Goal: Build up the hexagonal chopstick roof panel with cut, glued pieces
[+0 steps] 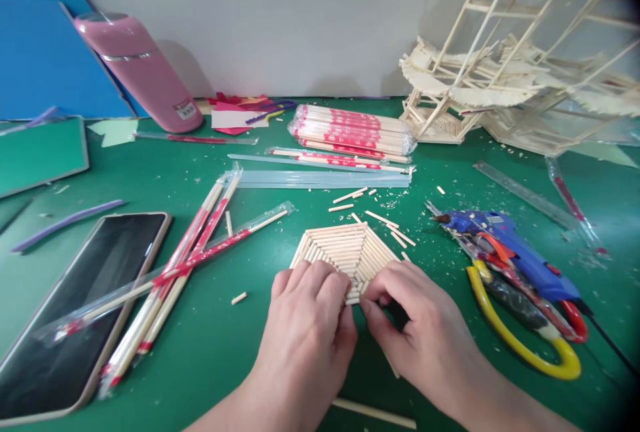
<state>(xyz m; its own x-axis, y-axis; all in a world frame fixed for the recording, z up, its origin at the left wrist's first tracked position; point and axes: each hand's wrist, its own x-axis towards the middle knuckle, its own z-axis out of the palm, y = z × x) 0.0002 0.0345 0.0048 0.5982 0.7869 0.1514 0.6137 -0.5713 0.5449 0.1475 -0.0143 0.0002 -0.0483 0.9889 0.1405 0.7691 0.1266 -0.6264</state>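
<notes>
A flat fan-shaped panel of glued wooden sticks (pixel 345 249) lies on the green mat (pixel 210 345) in front of me. My left hand (pixel 307 322) rests on its near left edge with the fingers curled over the sticks. My right hand (pixel 420 325) pinches the panel's near tip between thumb and forefinger. Short cut stick pieces (pixel 383 219) lie scattered just beyond the panel.
A phone (pixel 80 305) lies at the left, with wrapped chopsticks (pixel 193 252) beside it. A blue glue gun (pixel 505 245) and yellow-handled cutters (pixel 525 335) sit at the right. A chopstick bundle (pixel 350 131), a pink flask (pixel 143 72) and a stick-built model (pixel 505 65) stand at the back.
</notes>
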